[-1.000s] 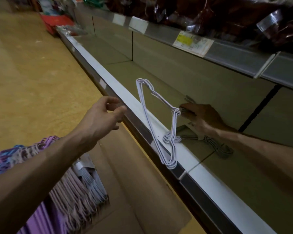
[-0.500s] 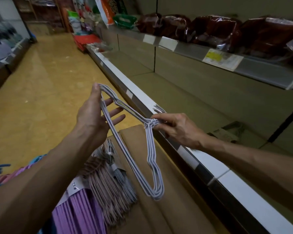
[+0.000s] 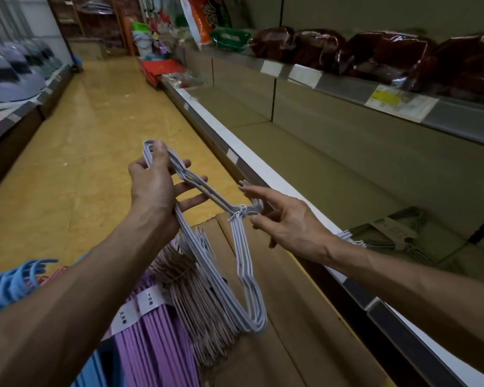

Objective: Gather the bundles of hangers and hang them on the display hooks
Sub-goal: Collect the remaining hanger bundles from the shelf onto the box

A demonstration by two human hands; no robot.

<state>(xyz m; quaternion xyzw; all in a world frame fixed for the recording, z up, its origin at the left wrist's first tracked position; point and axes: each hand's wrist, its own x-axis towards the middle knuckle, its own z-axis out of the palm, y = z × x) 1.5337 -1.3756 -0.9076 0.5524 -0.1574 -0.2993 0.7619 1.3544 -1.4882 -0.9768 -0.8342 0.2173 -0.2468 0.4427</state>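
Above the open cardboard box that stands on the floor against the front edge of the bottom shelf, a bundle of white wire hangers hangs between the two hands; the left hand grips one shoulder corner of the bundle, thumb over the wires and fingers spread beneath them, so its hold is firm on the hangers; the right hand lies at the twisted neck where a tie binds the hooks together, fingers straight and loosely fanned, touching the hooks rather than clasping them, so its grip is wide and carries little if any of the weight; the far shoulder of the bundle droops toward the box, just above the purple hangers and paler pink ones packed inside near its left wall; a second bundle of hangers lies on the bottom shelf near its front edge, to the right of the right wrist; the step in hand looks like gathering, with this bundle just collected and being steadied; no display hook can be made out from here, so the next move likely calls for pinching the hook end firmly with the right hand, turning the hooks upward, and carrying the bundle to wherever the hooks are
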